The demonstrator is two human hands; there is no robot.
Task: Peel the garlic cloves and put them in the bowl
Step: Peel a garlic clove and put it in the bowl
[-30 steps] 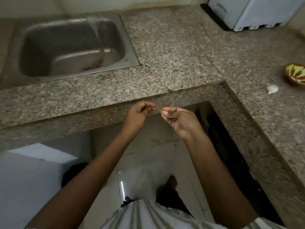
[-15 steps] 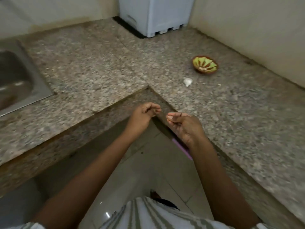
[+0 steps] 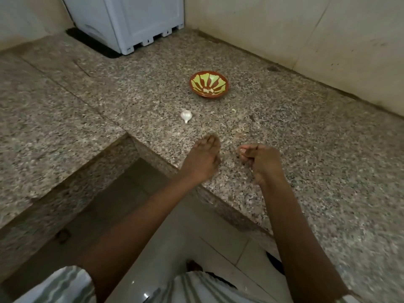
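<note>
The view has swung right since the earlier frames: the steel sink is gone from the picture, and both hands, which hung over the gap in front of the counter edge, are now above the speckled grey granite counter. The left hand has uncurled. Its fingers lie straight and close together, pointing up the frame, and it holds nothing that can be seen.

The right hand, right of centre, is clenched, with the thumb pressed to the fingertips on something small and pale. This is probably a garlic clove, though blur leaves that unsure.

The round brown bowl with a green leaf pattern sits above centre, well apart from both hands, with a few pale pieces at its bottom. The white garlic bulb lies between bowl and left hand, its tip toward the viewer. A pale scrap lies to its right. A white plastic appliance stands at the top.

The pinch is small and tight, so the clove could slip on the way to the bowl. If it dropped near the counter edge, it would fall to the floor.
</note>
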